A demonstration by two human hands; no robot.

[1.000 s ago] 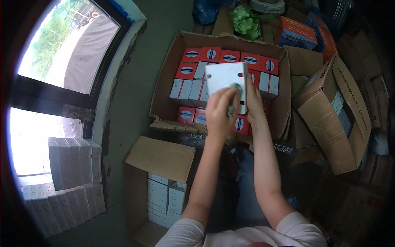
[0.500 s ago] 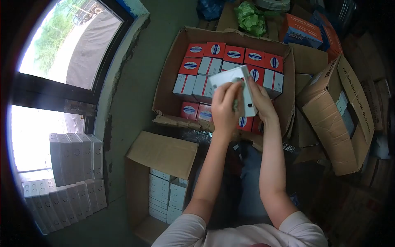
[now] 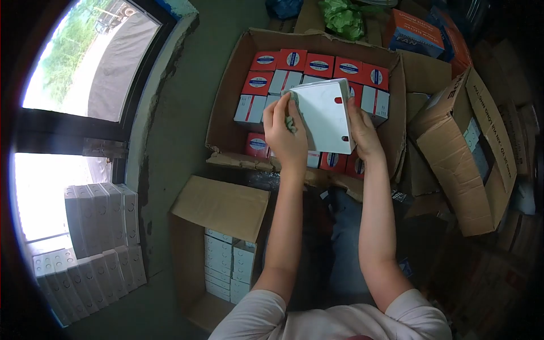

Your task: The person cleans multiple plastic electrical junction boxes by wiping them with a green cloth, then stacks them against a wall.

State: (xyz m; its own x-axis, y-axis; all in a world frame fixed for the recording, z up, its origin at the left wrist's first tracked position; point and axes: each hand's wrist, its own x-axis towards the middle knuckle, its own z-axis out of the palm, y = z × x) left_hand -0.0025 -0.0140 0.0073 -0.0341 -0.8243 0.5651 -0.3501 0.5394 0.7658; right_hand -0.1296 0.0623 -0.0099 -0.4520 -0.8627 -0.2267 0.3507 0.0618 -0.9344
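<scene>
A white square plastic electrical box [image 3: 323, 116], with dark reddish slots near its right edge, is held up above the large open carton [image 3: 226, 107]. My right hand [image 3: 365, 133] grips its right edge, thumb along the side. At its left edge is my left hand [image 3: 285, 133], its fingers curled around a small crumpled pale green cloth [image 3: 290, 124]; the fingertips meet the box's upper left corner. Below both hands, red-and-white small boxes [image 3: 320, 65] with blue oval labels fill the carton in rows. The underside of the electrical box is hidden.
At lower left, an open carton [image 3: 221, 198] holds stacked white boxes [image 3: 218, 255]. More white plastic boxes [image 3: 102, 221] are stacked by the window. Another torn carton [image 3: 453, 164] stands at right. A fan box [image 3: 413, 34] and a green plastic bag [image 3: 343, 20] lie behind.
The white box has turned so its broad face shows more fully. My left hand has moved from across its face leftwards to its left edge, with the cloth. The view has shifted slightly.
</scene>
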